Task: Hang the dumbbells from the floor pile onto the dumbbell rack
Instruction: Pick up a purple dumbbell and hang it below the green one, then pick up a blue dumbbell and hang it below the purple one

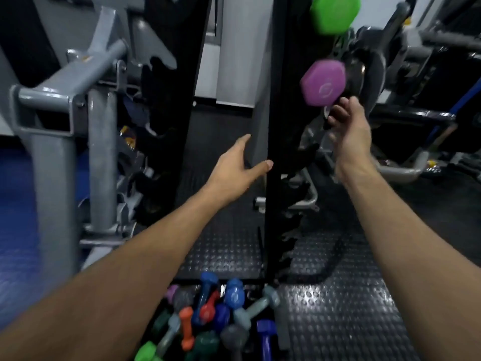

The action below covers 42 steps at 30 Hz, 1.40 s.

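Right hand [348,128], upper right of frame, is just under the purple dumbbell [324,83]. Fingers loosely curled and blurred, tips at or near the weight's underside. Whether they hold it or only hover below, can't tell; nothing clearly wrapped around it. The purple weight sits at a notch on the black rack upright [279,100], center-right, w/ a green dumbbell [335,13] on the slot above, at the top edge. Likely the hand is below to steady the weight as it seats in its cradle.

Left hand [242,165], mid-frame, is spread flat, thumb out, fingers straight, touching or nearly touching the inner edge of that upright. It holds nothing. Probably bracing for balance or keeping the rack from shifting.

Bottom center: the floor pile [216,316], a jumble of small dumbbells in blue, red, orange, grey, teal, purple and green, lying on studded black rubber floor mat [338,308] at the rack's foot. Many still to hang, so task looks early on.

Left side: grey steel gym machine frame [65,100]. A second black rack upright [169,100] stands center-left.
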Available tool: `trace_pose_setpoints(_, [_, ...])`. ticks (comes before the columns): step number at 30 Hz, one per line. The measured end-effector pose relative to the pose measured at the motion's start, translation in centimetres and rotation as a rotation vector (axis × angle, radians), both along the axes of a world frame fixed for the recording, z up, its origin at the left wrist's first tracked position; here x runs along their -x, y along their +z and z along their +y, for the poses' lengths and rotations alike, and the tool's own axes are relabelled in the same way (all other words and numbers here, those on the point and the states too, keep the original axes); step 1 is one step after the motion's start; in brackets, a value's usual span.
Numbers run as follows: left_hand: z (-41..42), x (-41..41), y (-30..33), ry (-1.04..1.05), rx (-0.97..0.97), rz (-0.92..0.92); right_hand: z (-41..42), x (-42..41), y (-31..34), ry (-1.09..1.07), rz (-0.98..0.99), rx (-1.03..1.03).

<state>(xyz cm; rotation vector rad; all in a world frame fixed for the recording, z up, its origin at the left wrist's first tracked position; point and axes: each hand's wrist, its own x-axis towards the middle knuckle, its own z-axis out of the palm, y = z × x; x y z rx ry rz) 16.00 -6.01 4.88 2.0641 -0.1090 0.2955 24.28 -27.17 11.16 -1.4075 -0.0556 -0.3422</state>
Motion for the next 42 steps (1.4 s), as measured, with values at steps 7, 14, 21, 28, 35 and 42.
trace_pose_setpoints(7, [4.9,6.5,-15.5,0.004,-0.145,0.43,-1.6,7.4,-18.1,-0.122,0.338,0.112])
trace_pose_setpoints(14, [6.5,13.8,-28.2,0.047,-0.161,0.798,-2.7,14.6,-34.6,0.091,0.781,0.42])
trace_pose_setpoints(21, [6.8,18.4,-36.7,0.06,-0.177,0.964,-2.7,18.3,-43.5,0.191,1.007,0.61])
trace_pose_setpoints(28, [6.8,20.3,-41.1,0.175,-0.171,1.013,0.5,19.5,-47.1,0.279,1.007,0.665])
trace_pose_setpoints(35, [6.6,18.6,-42.8,0.361,-0.004,0.841,4.1,18.3,-48.2,0.28,0.848,0.758])
trace_pose_setpoints(42, [5.8,13.5,-42.1,0.487,-0.035,0.581,6.6,14.1,-49.3,0.278,0.584,1.07])
